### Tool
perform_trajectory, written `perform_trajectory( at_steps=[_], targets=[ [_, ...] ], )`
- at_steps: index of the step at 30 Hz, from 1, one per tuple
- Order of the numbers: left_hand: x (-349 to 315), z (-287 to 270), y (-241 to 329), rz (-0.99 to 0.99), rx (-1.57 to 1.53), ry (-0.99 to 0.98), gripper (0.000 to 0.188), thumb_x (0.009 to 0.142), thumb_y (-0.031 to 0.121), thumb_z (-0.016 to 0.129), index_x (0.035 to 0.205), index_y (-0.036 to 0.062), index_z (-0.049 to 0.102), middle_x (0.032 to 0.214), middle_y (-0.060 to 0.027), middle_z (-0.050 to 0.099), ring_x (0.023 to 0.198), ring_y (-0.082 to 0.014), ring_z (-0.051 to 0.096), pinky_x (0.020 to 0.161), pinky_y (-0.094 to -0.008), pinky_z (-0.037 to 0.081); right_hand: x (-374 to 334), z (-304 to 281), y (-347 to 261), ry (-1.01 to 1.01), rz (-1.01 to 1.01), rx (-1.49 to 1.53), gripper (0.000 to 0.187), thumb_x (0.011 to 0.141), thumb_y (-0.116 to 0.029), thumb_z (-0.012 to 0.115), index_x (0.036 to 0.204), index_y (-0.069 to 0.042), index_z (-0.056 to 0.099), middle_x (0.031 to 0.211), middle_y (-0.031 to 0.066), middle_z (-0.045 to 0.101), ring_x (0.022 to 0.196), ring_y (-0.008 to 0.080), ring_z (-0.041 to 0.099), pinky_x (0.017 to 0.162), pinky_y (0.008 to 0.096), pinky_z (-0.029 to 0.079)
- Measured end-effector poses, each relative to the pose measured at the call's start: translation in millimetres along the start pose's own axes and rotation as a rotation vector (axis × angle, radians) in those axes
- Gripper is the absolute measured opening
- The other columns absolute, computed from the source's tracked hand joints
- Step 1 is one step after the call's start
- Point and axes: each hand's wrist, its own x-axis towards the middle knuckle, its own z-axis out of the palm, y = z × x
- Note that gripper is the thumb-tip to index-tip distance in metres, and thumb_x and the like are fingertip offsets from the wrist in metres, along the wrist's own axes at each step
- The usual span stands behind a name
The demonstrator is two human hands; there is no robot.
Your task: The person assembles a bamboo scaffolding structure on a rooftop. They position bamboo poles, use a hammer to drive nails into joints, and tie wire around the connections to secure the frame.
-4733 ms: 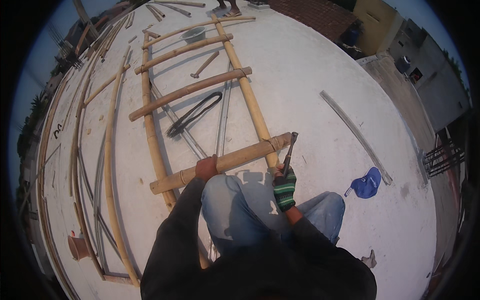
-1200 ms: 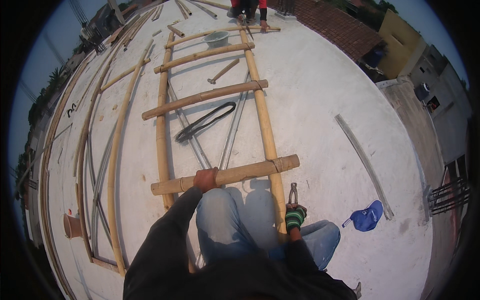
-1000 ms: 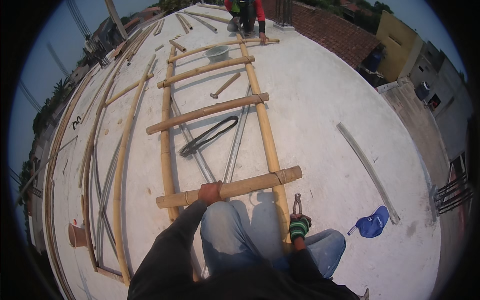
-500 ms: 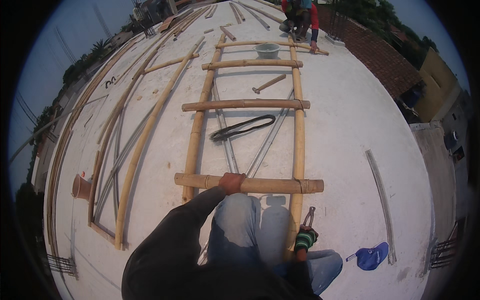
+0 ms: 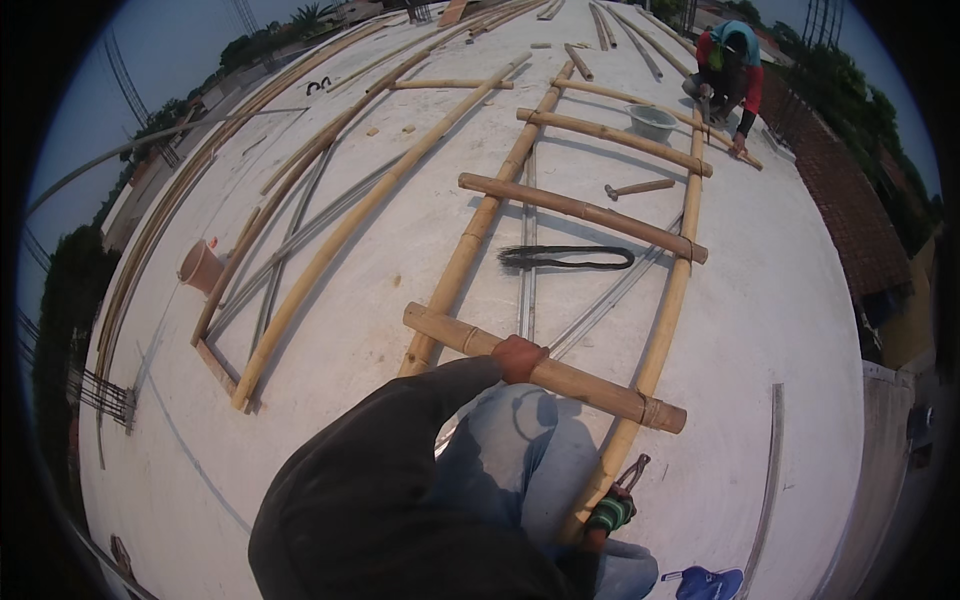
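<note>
My left hand (image 5: 521,359) is wrapped round the nearest bamboo crosspiece (image 5: 600,392) of a ladder-like frame. That crosspiece lies over two long bamboo poles, with dark binding at its right-hand joint. In a green striped glove, my right hand (image 5: 610,512) closes on a pair of pincers (image 5: 634,470), whose jaws point up and away from me. The pincers lie beside the right long pole (image 5: 668,330). Farther off, between the poles, are a looped bundle of black wire (image 5: 570,257) and a hammer (image 5: 640,188). My knees are close under the crosspiece.
At the far right a co-worker (image 5: 728,70) crouches, one hand at the frame's end, near a grey basin (image 5: 652,122). A second bamboo frame (image 5: 340,225) and a brownish bucket (image 5: 198,266) are on the left. A blue cap (image 5: 708,583) and metal strip (image 5: 774,450) lie right.
My view has swung left, so the frame appears shifted right and slanted. The left hand stays on the crosspiece, and the right hand still holds the pincers.
</note>
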Motion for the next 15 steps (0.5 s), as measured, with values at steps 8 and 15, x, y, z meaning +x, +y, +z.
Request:
perform_trajectory(
  at_steps=[8, 15],
  targets=[
    [-2.1, 2.2, -2.0, 0.006, 0.033, 0.029, 0.048, 0.078, 0.035, 0.082, 0.111, 0.0026, 0.068, 0.096, -0.0202, 0.076, 0.096, -0.0429, 0.074, 0.086, -0.0543, 0.057, 10.6, 4.6, 11.1, -0.027, -0.067, 0.008, 0.037, 0.087, -0.036, 0.077, 0.088, 0.0, 0.081, 0.086, 0.0183, 0.08, 0.079, 0.0318, 0.077, 0.078, 0.0468, 0.06],
    [1.0, 13.0, -7.0, -0.013, 0.042, 0.016, 0.053, 0.074, 0.035, 0.087, 0.114, 0.0049, 0.067, 0.098, -0.0183, 0.076, 0.098, -0.0414, 0.074, 0.085, -0.0538, 0.056, 6.5, -1.5, 3.6, -0.044, -0.047, -0.104, 0.036, 0.088, -0.038, 0.075, 0.088, -0.002, 0.082, 0.088, 0.0197, 0.08, 0.081, 0.0355, 0.076, 0.079, 0.0485, 0.06]
  ],
)
